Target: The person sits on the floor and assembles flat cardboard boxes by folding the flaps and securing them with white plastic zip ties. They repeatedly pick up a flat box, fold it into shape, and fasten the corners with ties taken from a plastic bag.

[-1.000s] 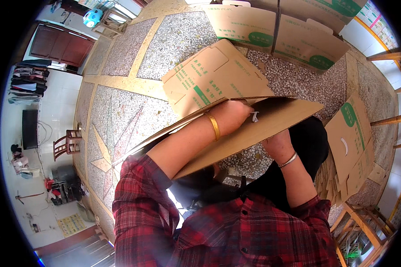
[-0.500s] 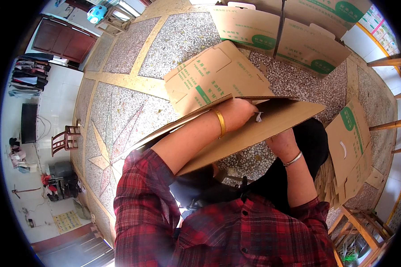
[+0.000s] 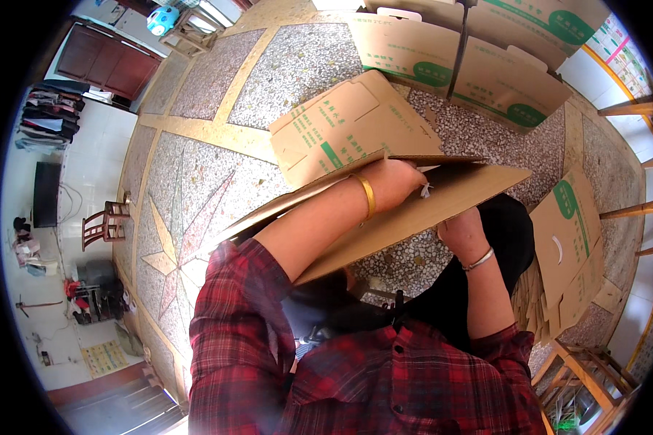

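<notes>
A flat brown cardboard box (image 3: 406, 214) lies tilted across my lap, its flaps partly spread. My left hand (image 3: 395, 181), with a gold bangle on the wrist, reaches across the top of the cardboard and grips it near the upper flap. My right hand (image 3: 458, 230), with a silver bracelet, holds the cardboard's lower edge from beneath; its fingers are partly hidden behind the panel. A small white tag shows between the two hands.
A folded carton with green print (image 3: 348, 127) lies on the terrazzo floor (image 3: 196, 174) just beyond. Assembled cartons (image 3: 479, 65) stand at the back. A stack of flat cartons (image 3: 569, 254) sits at my right, beside wooden frames (image 3: 631, 109). A small wooden chair (image 3: 101, 225) stands far left.
The cardboard has tilted and shifted slightly right. My left hand has slid further along its top toward the upper flap, while my right hand stays under the lower edge.
</notes>
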A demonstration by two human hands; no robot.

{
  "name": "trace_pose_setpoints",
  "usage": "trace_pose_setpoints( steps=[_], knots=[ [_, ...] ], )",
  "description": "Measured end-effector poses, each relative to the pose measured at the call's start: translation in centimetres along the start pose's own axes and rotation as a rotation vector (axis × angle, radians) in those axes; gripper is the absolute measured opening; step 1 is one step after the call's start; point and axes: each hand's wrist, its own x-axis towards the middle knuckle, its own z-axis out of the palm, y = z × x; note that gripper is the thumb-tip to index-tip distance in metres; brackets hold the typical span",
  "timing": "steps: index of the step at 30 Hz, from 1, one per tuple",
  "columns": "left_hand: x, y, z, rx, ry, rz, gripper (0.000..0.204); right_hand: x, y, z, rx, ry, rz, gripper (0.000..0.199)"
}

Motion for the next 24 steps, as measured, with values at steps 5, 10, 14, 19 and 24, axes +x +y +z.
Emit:
trace_pose_setpoints(
  steps=[5,10,14,19,24],
  knots=[
    [-0.4,0.4,-0.2,0.192,-0.083,0.007,0.016,-0.4,-0.4,0.8,0.002,-0.017,0.067,0.021],
    [-0.6,2.5,-0.8,0.281,-0.255,-0.062,0.013,-1.2,-1.2,3.0,0.094,0.120,0.159,0.025],
    [-0.5,2.4,-0.9,0.166,-0.364,-0.061,0.014,-1.2,-1.9,3.4,0.047,0.122,0.166,0.028],
    [-0.9,2.1,-1.0,0.164,-0.372,0.003,0.017,-1.7,-1.8,3.0,0.063,0.012,0.151,0.027],
    [-1.4,1.4,-0.4,-0.054,-0.232,0.038,0.021,-1.7,-1.8,2.6,0.235,0.092,0.161,0.024]
  ],
)
